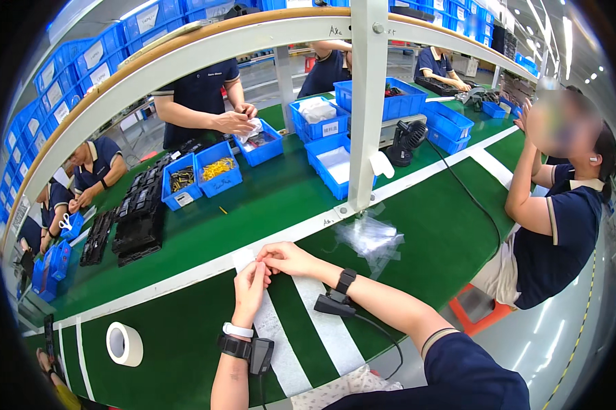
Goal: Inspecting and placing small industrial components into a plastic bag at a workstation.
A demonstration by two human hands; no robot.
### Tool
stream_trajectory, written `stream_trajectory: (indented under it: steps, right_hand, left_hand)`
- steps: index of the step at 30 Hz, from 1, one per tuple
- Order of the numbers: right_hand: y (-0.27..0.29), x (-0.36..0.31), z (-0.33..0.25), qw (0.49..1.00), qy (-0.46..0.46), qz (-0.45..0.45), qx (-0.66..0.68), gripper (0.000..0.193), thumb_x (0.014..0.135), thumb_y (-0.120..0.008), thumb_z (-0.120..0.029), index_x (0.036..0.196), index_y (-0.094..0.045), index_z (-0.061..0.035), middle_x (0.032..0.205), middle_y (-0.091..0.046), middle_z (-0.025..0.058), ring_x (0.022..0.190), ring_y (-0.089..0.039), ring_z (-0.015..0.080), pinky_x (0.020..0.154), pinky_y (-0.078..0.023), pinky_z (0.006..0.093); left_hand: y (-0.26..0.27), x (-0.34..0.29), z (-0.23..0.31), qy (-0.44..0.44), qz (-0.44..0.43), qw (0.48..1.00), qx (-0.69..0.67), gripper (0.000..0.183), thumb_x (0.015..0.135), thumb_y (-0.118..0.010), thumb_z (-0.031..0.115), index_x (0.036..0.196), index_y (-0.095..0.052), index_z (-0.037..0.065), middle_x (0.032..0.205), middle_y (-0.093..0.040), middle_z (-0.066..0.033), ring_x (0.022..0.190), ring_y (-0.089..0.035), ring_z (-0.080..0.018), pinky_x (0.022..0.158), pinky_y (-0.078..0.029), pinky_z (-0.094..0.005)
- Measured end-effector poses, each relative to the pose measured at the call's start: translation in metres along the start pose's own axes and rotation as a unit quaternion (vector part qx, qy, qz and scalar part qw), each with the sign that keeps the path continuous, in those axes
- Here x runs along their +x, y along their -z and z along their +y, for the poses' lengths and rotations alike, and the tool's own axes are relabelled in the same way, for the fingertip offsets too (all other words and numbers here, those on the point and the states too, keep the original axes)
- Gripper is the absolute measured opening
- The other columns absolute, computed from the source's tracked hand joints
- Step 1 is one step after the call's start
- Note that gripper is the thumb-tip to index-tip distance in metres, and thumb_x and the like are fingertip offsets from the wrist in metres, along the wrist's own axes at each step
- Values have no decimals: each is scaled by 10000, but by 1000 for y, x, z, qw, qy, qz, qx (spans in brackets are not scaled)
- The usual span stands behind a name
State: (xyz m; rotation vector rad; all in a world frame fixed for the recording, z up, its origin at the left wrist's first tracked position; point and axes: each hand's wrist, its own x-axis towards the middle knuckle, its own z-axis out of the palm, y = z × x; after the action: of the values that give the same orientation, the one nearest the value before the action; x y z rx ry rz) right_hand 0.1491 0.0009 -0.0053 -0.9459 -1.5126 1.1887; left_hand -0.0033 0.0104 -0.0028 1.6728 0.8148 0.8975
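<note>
My left hand point(251, 288) and my right hand point(289, 260) meet over the near part of the green table, fingertips pinched together and touching. Whatever is between the fingers, if anything, is too small to make out. Below them run two white strips point(327, 329) stuck across the green surface. To the right of my hands lies a pile of clear plastic bags or film point(373, 238). A roll of white tape point(124, 344) sits at the left. Both my wrists wear black straps with small dark devices and cables.
A white post point(368, 102) rises from the table's middle rail. Beyond it stand blue bins, one with yellow parts point(218, 169), beside black plastic trays point(139, 219). A small black fan point(408, 142) trails a cable. A co-worker point(560, 225) sits at the right; others work across the table.
</note>
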Motion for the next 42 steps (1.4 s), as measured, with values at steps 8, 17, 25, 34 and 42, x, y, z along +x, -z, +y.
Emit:
stream_trajectory:
  steps: [8, 17, 25, 34, 42]
  right_hand:
    - [1, 4, 2, 1000, -15, -7, 17, 138, 846, -458, -70, 930, -531, 11, 756, -547, 26, 654, -505, 68, 573, -422, 205]
    - [-1, 3, 3, 1000, -4, 4, 23, 130, 828, -459, -67, 894, -537, 14, 705, -557, 33, 626, -515, 79, 550, -423, 206]
    - [0, 2, -1, 1000, -20, -6, 20, 154, 838, -454, -71, 936, -530, 22, 752, -552, 29, 653, -491, 71, 589, -412, 205]
    - [-1, 1, 2, 1000, -6, 8, 11, 134, 826, -468, -66, 903, -537, 19, 720, -561, 34, 629, -513, 74, 553, -424, 203]
    - [0, 3, 5, 1000, -1, 8, 20, 131, 826, -458, -64, 886, -539, 21, 683, -545, 32, 597, -505, 75, 533, -419, 208]
  left_hand:
    - [2, 2, 5, -14, -2, 1000, -4, 300, 883, -423, 249, 691, -519, 40, 600, -483, 22, 530, -423, -38, 482, -341, -169]
    - [2, 2, 2, 2, -4, 1000, -12, 276, 881, -435, 243, 727, -536, 37, 613, -487, 20, 544, -436, -38, 496, -352, -168]
    - [1, 2, -2, -7, -5, 1000, -25, 272, 877, -442, 244, 729, -533, 34, 608, -488, 18, 541, -435, -39, 494, -352, -170]
    - [3, 3, -5, -4, -9, 1000, -17, 285, 871, -455, 244, 723, -540, 16, 612, -502, 8, 558, -458, -51, 507, -375, -181]
    - [0, 3, 1, 7, 1, 1000, -3, 286, 876, -445, 255, 711, -529, 37, 595, -481, 20, 535, -432, -43, 494, -355, -176]
